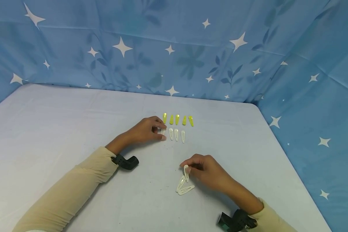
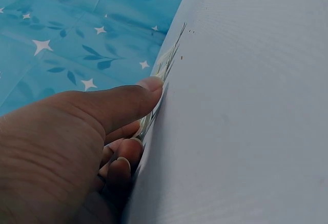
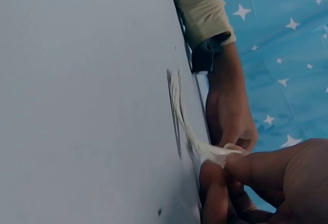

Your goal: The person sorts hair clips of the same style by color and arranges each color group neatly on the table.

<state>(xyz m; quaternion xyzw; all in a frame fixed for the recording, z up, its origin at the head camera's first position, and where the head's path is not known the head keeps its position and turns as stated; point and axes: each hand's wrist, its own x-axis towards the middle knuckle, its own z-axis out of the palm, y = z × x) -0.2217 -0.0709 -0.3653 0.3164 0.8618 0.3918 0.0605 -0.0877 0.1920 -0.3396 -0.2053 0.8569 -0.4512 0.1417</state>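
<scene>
My left hand (image 1: 148,130) is at the left end of a row of white snap hair clips (image 1: 176,134). Its thumb and forefinger pinch the end clip (image 1: 162,131), which is partly hidden by the fingers. Nearer the front, my right hand (image 1: 207,170) holds another white hair clip (image 1: 186,174) between thumb and forefinger, tilted up off the cloth at one end. Two loose white clips (image 1: 186,190) lie just below it, touching each other. In the right wrist view the pinched clip (image 3: 218,153) shows at the fingertips.
Behind the white row stands a row of several yellow hair clips (image 1: 177,119). All lie on a table with a white cloth (image 1: 75,129). A blue star-patterned curtain (image 1: 150,64) hangs along the back and right edges.
</scene>
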